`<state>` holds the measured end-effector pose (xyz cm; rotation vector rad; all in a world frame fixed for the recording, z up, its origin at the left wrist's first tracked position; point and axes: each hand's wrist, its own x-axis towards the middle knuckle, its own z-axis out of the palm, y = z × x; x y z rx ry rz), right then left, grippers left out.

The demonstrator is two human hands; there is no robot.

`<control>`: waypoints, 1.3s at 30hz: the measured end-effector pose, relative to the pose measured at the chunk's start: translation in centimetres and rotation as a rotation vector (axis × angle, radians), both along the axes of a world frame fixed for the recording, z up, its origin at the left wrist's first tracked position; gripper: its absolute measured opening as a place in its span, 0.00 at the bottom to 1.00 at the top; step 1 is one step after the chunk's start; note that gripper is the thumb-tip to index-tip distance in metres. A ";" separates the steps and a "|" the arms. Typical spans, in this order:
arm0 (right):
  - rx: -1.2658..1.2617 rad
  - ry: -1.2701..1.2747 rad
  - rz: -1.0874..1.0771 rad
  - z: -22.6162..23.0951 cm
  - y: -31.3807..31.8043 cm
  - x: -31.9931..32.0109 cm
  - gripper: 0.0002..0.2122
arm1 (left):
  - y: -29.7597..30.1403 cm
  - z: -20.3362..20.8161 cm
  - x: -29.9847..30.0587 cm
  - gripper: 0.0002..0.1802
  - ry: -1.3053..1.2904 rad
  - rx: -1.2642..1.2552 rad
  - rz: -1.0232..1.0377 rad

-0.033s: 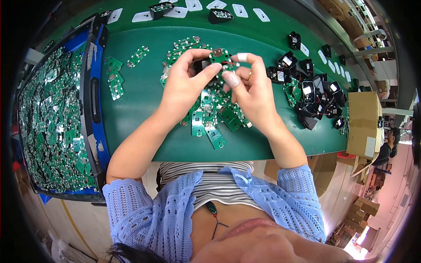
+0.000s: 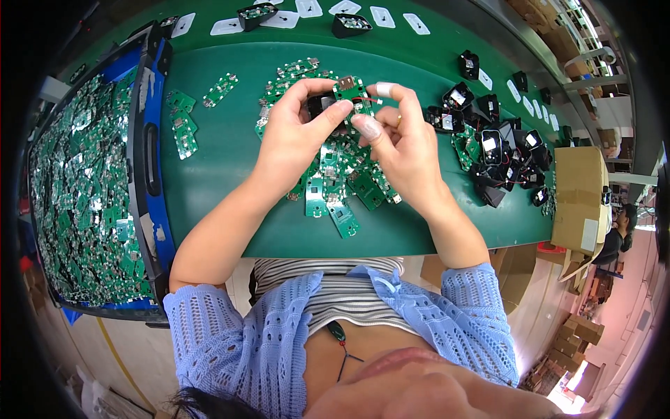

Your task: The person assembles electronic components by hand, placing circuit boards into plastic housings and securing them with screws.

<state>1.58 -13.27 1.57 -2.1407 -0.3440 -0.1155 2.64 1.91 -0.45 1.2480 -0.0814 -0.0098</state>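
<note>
My left hand (image 2: 296, 122) grips a green circuit board (image 2: 347, 86) together with a black plastic casing (image 2: 319, 105), its thumb pressed on the board's face. A short red wire with a small white plug (image 2: 378, 102) sticks out to the right of the board. My right hand (image 2: 405, 136) is curled around the board's right side, with the thumb at its lower edge and the index finger beside its upper edge. White tape wraps both of these fingers. Beneath my hands lies a pile of loose circuit boards (image 2: 335, 174); my palms and fingers hide part of it.
A blue-and-black crate (image 2: 150, 160) full of circuit boards stands at the left. Several boards (image 2: 183, 133) lie beside it. On the right are heaped black casings (image 2: 502, 150) with wires, near a cardboard box (image 2: 579, 199). White plates (image 2: 382, 17) line the far strip.
My right thumb has shifted slightly left against the board, and the red wire shows a little more. My left hand stays in place.
</note>
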 end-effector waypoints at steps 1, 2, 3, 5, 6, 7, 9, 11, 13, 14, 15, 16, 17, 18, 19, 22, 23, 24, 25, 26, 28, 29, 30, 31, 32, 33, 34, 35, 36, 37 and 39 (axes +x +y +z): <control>0.001 0.000 0.000 -0.1 -0.1 0.2 0.16 | 0.1 0.4 -0.1 0.14 0.058 -0.018 -0.019; 0.041 -0.105 -0.016 -0.2 -0.2 0.7 0.14 | 0.1 0.6 -0.2 0.15 0.116 -0.035 -0.038; 0.082 -0.212 -0.032 -0.3 -0.2 1.1 0.13 | 0.2 0.5 -0.3 0.15 0.115 -0.035 -0.038; 0.152 -0.217 0.033 -0.3 -0.4 1.8 0.10 | 0.5 0.4 -0.3 0.15 0.195 -0.004 -0.069; 0.220 -0.222 0.096 -0.3 -0.5 2.0 0.08 | 0.5 0.4 -0.2 0.15 0.195 -0.004 -0.072; 0.301 -0.194 0.143 -0.4 -0.5 2.2 0.05 | 0.6 0.4 -0.2 0.15 0.212 0.000 -0.115; 0.365 -0.200 0.165 -1.0 -0.5 2.7 0.06 | 0.5 0.8 -0.3 0.14 0.231 0.012 -0.127; 0.431 -0.206 0.189 -1.2 -0.3 2.7 0.06 | 0.5 1.3 -0.4 0.14 0.146 0.074 -0.088; 0.259 -0.319 0.143 -0.8 0.2 2.6 0.04 | 0.3 2.0 -0.8 0.13 -0.032 0.160 0.023; 0.259 -0.317 0.143 -0.7 0.2 2.6 0.04 | 0.2 1.6 -0.7 0.13 -0.030 0.160 0.023; 0.064 -0.447 0.090 -0.4 0.3 2.7 0.04 | 0.1 1.0 -0.5 0.11 -0.190 0.273 0.104; -0.133 -0.575 0.036 -0.2 0.3 2.8 0.05 | 0.1 0.6 -0.4 0.09 -0.350 0.385 0.184; -0.199 -0.607 0.016 0.0 0.5 2.9 0.06 | 0.0 0.5 -0.4 0.09 -0.349 0.385 0.185; -0.198 -0.606 0.017 0.4 0.5 3.0 0.06 | 0.0 0.4 -0.3 0.09 -0.421 0.439 0.237; -0.304 -0.660 0.034 0.8 0.5 3.0 0.06 | 0.0 0.4 -0.3 0.08 -0.493 0.493 0.290; -0.501 -0.763 0.060 1.6 0.7 2.8 0.07 | -0.1 0.6 -0.5 0.08 -0.563 0.579 0.332; -0.593 -0.815 0.069 1.8 0.7 2.7 0.07 | -0.1 0.7 -0.6 0.08 -0.563 0.612 0.322; -0.593 -0.814 0.073 2.0 0.8 2.5 0.07 | -0.1 0.6 -0.6 0.08 -0.560 0.612 0.324; -0.623 -0.823 0.083 2.1 1.0 2.4 0.07 | 0.1 0.6 -0.5 0.07 -0.596 0.633 0.338; -0.653 -0.832 0.094 2.2 1.1 2.4 0.07 | 0.2 0.5 -0.4 0.06 -0.631 0.654 0.354; -0.417 -0.707 0.106 1.8 0.7 2.7 0.06 | 0.3 0.6 -0.4 0.05 -0.471 0.458 0.261; -0.181 -0.578 0.114 1.5 0.5 2.7 0.06 | 0.3 0.8 -0.4 0.04 -0.313 0.264 0.166; -0.181 -0.577 0.117 1.2 0.3 2.8 0.06 | 0.4 1.1 -0.5 0.04 -0.311 0.264 0.169; -0.049 -0.486 0.137 0.8 0.2 2.8 0.06 | 0.4 1.7 -0.7 0.05 -0.140 0.159 0.066; 0.081 -0.393 0.155 0.5 0.0 2.8 0.05 | 0.4 1.9 -0.9 0.06 0.030 0.052 -0.037; 0.125 -0.401 0.179 0.3 0.0 2.9 0.04 | 0.4 1.7 -0.8 0.07 0.032 0.053 -0.046; 0.126 -0.400 0.180 0.2 0.0 2.9 0.04 | 0.5 1.8 -0.8 0.07 0.033 0.054 -0.044; 0.147 -0.386 0.190 0.2 -0.1 3.0 0.04 | 0.7 1.9 -0.8 0.07 0.087 0.028 -0.080; 0.165 -0.373 0.196 0.1 -0.3 3.1 0.04 | 0.7 2.0 -0.8 0.07 0.141 0.001 -0.120; 0.163 -0.372 0.195 0.0 -0.4 3.1 0.04 | 0.5 1.9 -0.8 0.07 0.142 0.000 -0.122; 0.307 -0.168 0.190 -0.5 -0.8 3.4 0.04 | 0.0 1.9 -0.8 0.07 0.056 -0.026 -0.100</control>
